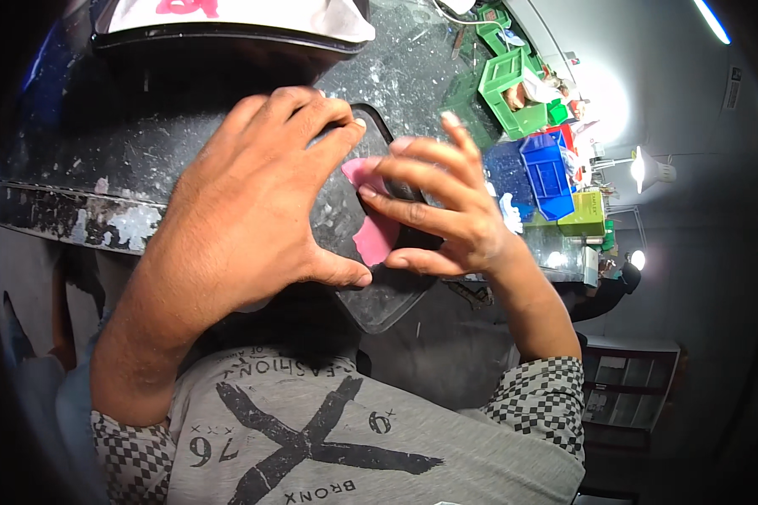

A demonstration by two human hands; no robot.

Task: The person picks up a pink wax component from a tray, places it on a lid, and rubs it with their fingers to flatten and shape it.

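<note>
- Pink piece [377, 240] lies in the middle of the work, on a dark tray [377, 313] between the two hands; a finger crosses it, so I can't tell whether it is one piece or two.
- Over to the left, the table [109, 156] shows a dark, white-speckled top and a chipped, paint-worn edge.
- On it, toward the far side, stands a black container [215, 63] with a white sheet [299, 18] at its top, marked in red.
- Next comes the left hand [248, 189], its fingers curved and well apart from the thumb, nothing gripped that I can see; the thumb tip is just beside the pink piece's near end.
- Right of the pink piece is the right hand [446, 210], fingers spread, thumb apart; the index fingertip is over the pink, though I can't tell how firmly it touches.
- Farther right, along the table, sit a green bin [515, 118], a blue bin [549, 189] and a yellow-green box [583, 220].
- Beyond them glows a white lamp [651, 173].
</note>
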